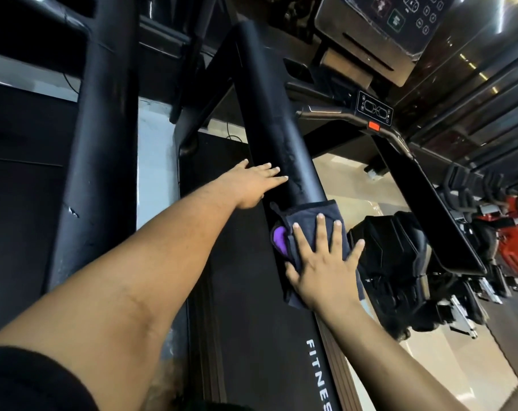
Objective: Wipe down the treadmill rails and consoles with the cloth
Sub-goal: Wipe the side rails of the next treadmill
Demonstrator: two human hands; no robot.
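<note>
- Head view: a person leans over a black treadmill handrail, a thick padded bar that runs from near the person up toward the console.
- The right hand lies flat, fingers spread and straight, pressing a dark grey cloth onto the lower part of the handrail.
- The left hand rests with straight fingers on the handrail just above the cloth, holding nothing.
- The cloth is draped over the top of the handrail and hangs down both its sides; a purple patch shows at its left edge, perhaps an inner fold, though this cannot be told for certain.
- Handling, as a judgement: the cloth looks soft, light and limp, so it will bunch or slide off the rounded handrail unless pressed flat under the palm or wrapped round the bar. The handrail looks firm and smooth, giving little grip.
- Faint smears show on the handrail above the cloth, so that stretch likely still needs wiping.
- Containers: a shallow tray slot sits in the console, far up the handrail from the cloth; whether it holds anything cannot be made out.
- A small control panel with a red tab sits right of the handrail, below the console.
</note>
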